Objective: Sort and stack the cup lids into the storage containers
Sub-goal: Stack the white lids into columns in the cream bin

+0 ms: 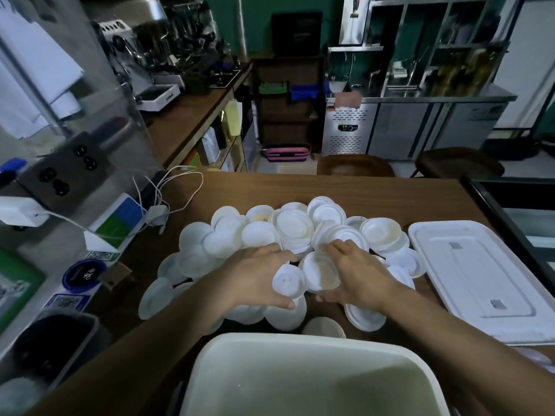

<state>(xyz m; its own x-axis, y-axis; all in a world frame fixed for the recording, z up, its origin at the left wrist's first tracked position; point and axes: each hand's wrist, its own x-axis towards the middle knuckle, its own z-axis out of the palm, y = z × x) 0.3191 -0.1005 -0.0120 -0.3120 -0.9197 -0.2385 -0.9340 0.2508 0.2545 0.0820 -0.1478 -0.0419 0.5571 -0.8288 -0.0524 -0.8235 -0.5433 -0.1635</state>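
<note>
Head view is showing the left hand (255,277) cupping a small lid (288,283) between thumb and fingers and the right hand (360,277) clasping a wider lid (319,273), both atop the lid pile (294,229). The storage container (300,339) is lying just toward the person, midway between both wrists.

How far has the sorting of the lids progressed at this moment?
Nothing looks done yet: the container nearest the person shows no lids in the part that is visible. In hand: the left hand grips a small lid and the right hand grips a wider lid. Left to do: the whole loose pile of lids on the table is unsorted.
</note>
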